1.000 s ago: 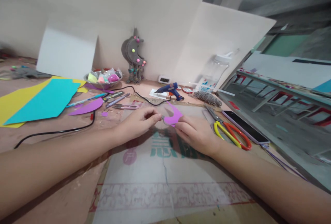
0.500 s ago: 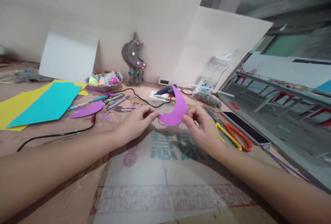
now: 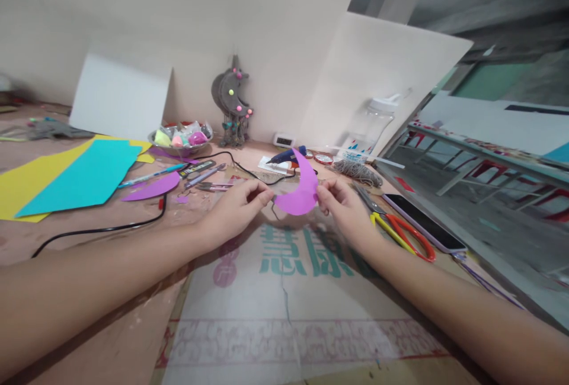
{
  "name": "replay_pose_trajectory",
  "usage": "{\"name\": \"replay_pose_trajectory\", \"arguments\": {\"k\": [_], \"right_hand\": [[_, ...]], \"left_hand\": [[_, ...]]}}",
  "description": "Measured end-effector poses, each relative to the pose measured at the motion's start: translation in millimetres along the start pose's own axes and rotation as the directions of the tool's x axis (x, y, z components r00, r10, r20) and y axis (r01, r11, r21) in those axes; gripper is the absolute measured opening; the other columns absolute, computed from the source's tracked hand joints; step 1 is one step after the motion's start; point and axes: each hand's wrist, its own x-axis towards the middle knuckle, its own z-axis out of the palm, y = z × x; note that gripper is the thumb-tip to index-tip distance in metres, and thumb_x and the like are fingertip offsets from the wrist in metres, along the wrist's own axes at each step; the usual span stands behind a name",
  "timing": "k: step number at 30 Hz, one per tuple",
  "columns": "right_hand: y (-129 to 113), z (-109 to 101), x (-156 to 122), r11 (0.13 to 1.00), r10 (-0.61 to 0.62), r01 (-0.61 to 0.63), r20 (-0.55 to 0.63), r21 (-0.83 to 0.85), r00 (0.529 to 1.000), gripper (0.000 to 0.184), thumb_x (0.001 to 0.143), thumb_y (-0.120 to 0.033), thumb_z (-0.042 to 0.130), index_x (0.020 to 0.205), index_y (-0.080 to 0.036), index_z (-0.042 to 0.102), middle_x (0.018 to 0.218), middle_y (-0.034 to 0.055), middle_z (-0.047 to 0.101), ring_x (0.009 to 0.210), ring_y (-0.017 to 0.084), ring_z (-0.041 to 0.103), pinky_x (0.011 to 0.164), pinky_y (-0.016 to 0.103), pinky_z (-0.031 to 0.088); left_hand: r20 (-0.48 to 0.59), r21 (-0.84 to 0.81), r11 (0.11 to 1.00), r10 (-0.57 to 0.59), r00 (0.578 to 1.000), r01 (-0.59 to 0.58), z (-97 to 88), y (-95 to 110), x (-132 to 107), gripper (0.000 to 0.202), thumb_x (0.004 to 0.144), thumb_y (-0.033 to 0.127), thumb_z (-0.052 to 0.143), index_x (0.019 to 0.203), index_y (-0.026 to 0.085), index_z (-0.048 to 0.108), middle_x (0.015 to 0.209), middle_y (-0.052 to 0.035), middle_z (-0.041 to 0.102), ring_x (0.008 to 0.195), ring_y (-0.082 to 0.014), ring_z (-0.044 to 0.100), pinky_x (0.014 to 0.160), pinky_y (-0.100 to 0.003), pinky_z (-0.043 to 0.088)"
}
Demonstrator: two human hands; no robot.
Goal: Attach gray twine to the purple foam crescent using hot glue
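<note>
A purple crescent-shaped foam piece (image 3: 303,191) is held upright just above the cardboard sheet (image 3: 288,290) in front of me. My left hand (image 3: 237,206) pinches its lower left tip, where a thin dark wire or thread hangs down. My right hand (image 3: 342,207) pinches the crescent's right edge with thumb and fingers. Both hands are closed on the piece.
Yellow and red scissors (image 3: 398,231) and a phone (image 3: 422,221) lie to the right. A blue glue gun (image 3: 287,156), black cord (image 3: 111,228), pens, a bowl of coloured bits (image 3: 180,138), a grey moon ornament (image 3: 233,100), teal and yellow sheets (image 3: 75,175) and a plastic bottle (image 3: 368,127) surround the work spot.
The purple crescent was lifted from lying on the cardboard to standing upright between both hands. My right hand shifted from pressing on it to pinching its right edge.
</note>
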Motion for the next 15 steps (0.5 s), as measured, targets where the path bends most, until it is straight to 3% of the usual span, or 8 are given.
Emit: {"name": "replay_pose_trajectory", "arguments": {"k": [4, 7, 9, 12, 15], "right_hand": [[5.6, -18.0, 17.6, 0.999, 0.015, -0.016, -0.015, -0.031, 1.000, 0.024, 0.082, -0.042, 0.055, 0.078, -0.019, 0.050, 0.064, -0.0038, 0.049, 0.055, 0.009, 0.046, 0.052, 0.022, 0.038], [11.6, -32.6, 32.5, 0.970, 0.021, -0.006, 0.061, -0.243, 0.998, 0.027, 0.082, -0.039, 0.052, 0.098, -0.018, 0.056, 0.091, 0.0049, 0.062, 0.075, 0.015, 0.058, 0.067, 0.029, 0.048], [16.4, -40.1, 43.3, 0.898, -0.014, 0.063, 0.116, -0.435, 0.993, 0.038, 0.081, -0.036, 0.052, 0.114, -0.017, 0.053, 0.114, 0.0109, 0.059, 0.097, 0.021, 0.058, 0.084, 0.036, 0.047], [24.4, -46.2, 65.0, 0.749, -0.050, 0.178, 0.214, -0.639, 0.976, 0.054, 0.078, -0.033, 0.058, 0.127, -0.015, 0.047, 0.135, 0.0135, 0.046, 0.124, 0.027, 0.043, 0.103, 0.041, 0.033], [33.1, -44.2, 92.9, 0.694, 0.017, 0.163, 0.243, -0.701, 0.970, 0.054, 0.076, -0.037, 0.062, 0.123, -0.014, 0.052, 0.128, 0.0151, 0.054, 0.119, 0.031, 0.048, 0.101, 0.043, 0.035]], "left_hand": [[0.021, -0.003, 1.000, 0.000, 1.000, 0.000, 0.9, -2.7, 0.3, 0.019, 0.089, 0.027, 0.042, 0.075, 0.017, 0.052, 0.073, 0.0010, 0.054, 0.070, -0.0129, 0.049, 0.064, -0.023, 0.037], [0.070, -0.009, 1.000, 0.007, 0.998, -0.007, 2.6, -6.0, 1.8, 0.020, 0.088, 0.026, 0.042, 0.072, 0.017, 0.050, 0.071, 0.0013, 0.053, 0.069, -0.0127, 0.049, 0.063, -0.023, 0.037], [0.103, -0.020, 1.000, 0.002, 0.995, 0.000, 3.7, -7.9, 3.1, 0.021, 0.088, 0.027, 0.042, 0.071, 0.017, 0.050, 0.070, 0.0013, 0.054, 0.069, -0.0130, 0.050, 0.064, -0.023, 0.037], [0.124, -0.022, 0.999, -0.026, 0.992, 0.028, 4.5, -8.1, 4.0, 0.021, 0.087, 0.028, 0.042, 0.072, 0.017, 0.051, 0.069, 0.0014, 0.056, 0.068, -0.0136, 0.052, 0.064, -0.024, 0.039], [0.130, -0.004, 0.999, -0.038, 0.991, 0.039, 4.5, -6.1, 3.6, 0.022, 0.087, 0.028, 0.043, 0.070, 0.017, 0.050, 0.068, 0.0019, 0.055, 0.067, -0.0136, 0.052, 0.063, -0.024, 0.038]]}}
